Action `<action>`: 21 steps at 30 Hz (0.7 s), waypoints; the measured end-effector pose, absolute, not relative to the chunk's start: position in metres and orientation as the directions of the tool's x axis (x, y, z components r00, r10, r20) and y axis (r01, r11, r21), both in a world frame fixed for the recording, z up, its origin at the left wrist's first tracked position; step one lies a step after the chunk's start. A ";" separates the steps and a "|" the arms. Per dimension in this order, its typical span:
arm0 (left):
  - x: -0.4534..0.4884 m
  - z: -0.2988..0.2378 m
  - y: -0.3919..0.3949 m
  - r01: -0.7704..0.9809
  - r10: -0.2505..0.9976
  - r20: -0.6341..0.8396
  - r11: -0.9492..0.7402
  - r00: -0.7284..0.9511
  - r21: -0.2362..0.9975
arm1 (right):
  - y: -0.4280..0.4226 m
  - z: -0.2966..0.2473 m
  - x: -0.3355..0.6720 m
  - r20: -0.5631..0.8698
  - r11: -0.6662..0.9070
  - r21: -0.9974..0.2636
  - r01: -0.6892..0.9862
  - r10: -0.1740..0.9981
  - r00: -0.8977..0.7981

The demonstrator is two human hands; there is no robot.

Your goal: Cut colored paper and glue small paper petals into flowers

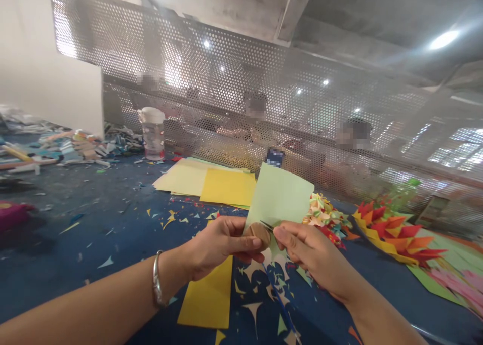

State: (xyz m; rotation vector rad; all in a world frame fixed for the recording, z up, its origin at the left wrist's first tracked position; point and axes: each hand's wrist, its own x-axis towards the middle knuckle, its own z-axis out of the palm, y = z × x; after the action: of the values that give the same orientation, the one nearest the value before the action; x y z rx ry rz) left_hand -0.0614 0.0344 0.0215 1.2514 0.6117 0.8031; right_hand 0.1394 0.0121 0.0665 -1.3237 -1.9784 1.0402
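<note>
My left hand (222,243) is closed on the lower left of a pale green paper sheet (279,196), held upright above the blue table (94,219). A silver bangle sits on that wrist. My right hand (313,254) pinches the sheet's lower edge from the right, fingers pressed together. The thumbs almost meet at the sheet's bottom corner. Below the hands lies a yellow sheet (209,297) on the table.
A stack of yellow paper sheets (211,184) lies behind the hands. Folded red, orange and yellow paper pieces (392,234) lie at the right, a multicoloured paper pile (326,217) beside them. A lidded cup (153,134) stands at the back. Paper scraps litter the table. People sit behind a perforated screen (264,83).
</note>
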 end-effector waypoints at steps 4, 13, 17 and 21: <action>-0.061 0.022 0.033 -0.181 0.787 0.040 0.092 0.615 0.979 | 0.013 0.065 0.139 0.042 0.265 -0.793 0.548 0.922 -0.385; -0.061 0.019 0.035 -0.176 0.774 0.088 0.031 0.627 0.984 | 0.015 0.062 0.141 0.066 0.311 -0.768 0.560 0.908 -0.414; -0.061 0.019 0.035 -0.168 0.773 0.086 0.027 0.629 0.985 | 0.016 0.063 0.142 0.086 0.343 -0.738 0.581 0.902 -0.422; -0.061 0.020 0.035 -0.211 0.790 0.119 0.012 0.601 0.978 | 0.017 0.063 0.143 0.101 0.357 -0.708 0.609 0.905 -0.414</action>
State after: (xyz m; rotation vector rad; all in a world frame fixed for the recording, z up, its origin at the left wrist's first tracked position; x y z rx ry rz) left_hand -0.0610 0.0350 0.0197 1.3411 0.5499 0.8444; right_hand 0.1433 0.0171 0.0627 -1.3134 -2.1426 0.8145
